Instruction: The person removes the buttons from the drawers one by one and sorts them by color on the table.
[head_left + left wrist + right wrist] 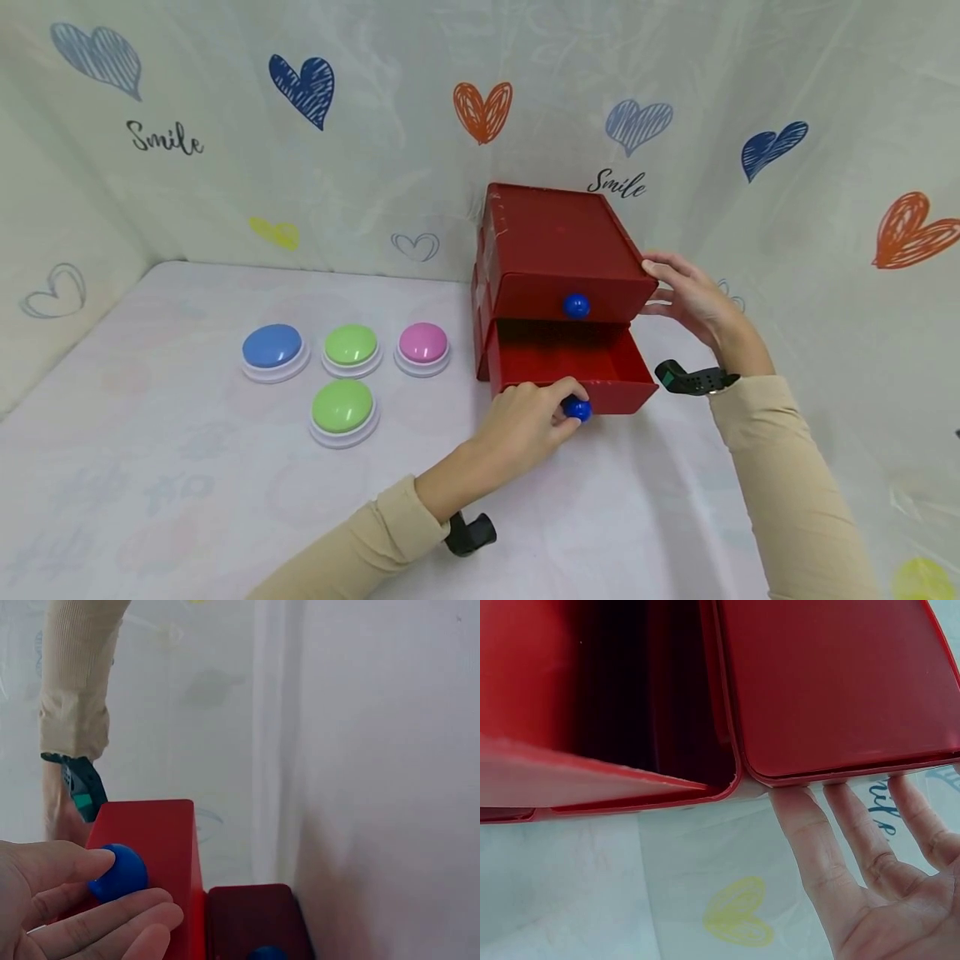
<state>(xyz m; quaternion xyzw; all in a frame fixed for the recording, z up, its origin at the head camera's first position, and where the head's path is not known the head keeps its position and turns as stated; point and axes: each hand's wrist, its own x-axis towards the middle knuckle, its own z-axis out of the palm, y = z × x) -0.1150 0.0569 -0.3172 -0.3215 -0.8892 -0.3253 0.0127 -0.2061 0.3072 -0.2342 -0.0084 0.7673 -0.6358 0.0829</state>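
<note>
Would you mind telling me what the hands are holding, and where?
The left hand pinches the lower drawer's blue knob; the right hand rests open against the red cabinet.

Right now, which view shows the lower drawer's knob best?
Left wrist: the lower knob shows large, pinched by the left hand. Head shows it half hidden behind the fingers. Right wrist shows only the cabinet, no knob.
</note>
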